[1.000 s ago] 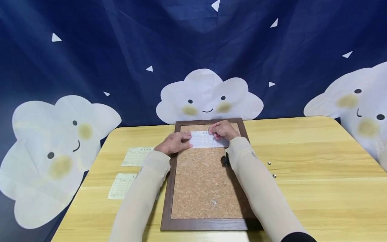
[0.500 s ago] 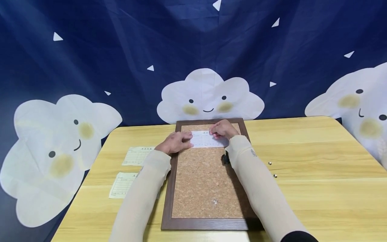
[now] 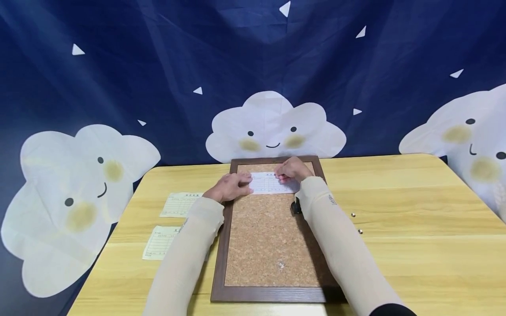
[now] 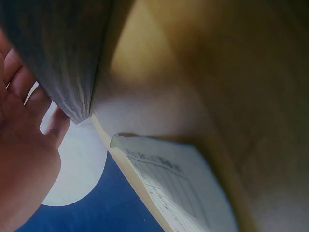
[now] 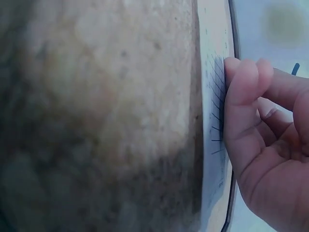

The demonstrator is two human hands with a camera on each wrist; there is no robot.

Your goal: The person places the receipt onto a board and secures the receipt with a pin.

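A white printed paper slip [image 3: 262, 183] lies across the upper part of a cork board [image 3: 272, 239] with a brown wooden frame. On the slip's left end and the frame beside it rests my left hand [image 3: 229, 185], fingers fairly straight in the left wrist view. My right hand [image 3: 293, 169] has its thumb and fingertips brought together against the slip's upper middle, right of centre. Seen from the right wrist, those fingers [image 5: 241, 92] are curled and press at the slip [image 5: 212, 104]; whatever lies between the fingertips is hidden.
Two pale slips lie on the wooden table left of the board, an upper one [image 3: 178, 205] and a lower one [image 3: 157, 243], partly behind the left sleeve. Two small shiny metal pieces [image 3: 353, 215] lie right of the board. A dark blue cloud-patterned cloth [image 3: 253, 52] hangs behind.
Both hands stay at nearly the same places on the slip. The whole view shifts very slightly; the board and the loose slips keep their places.
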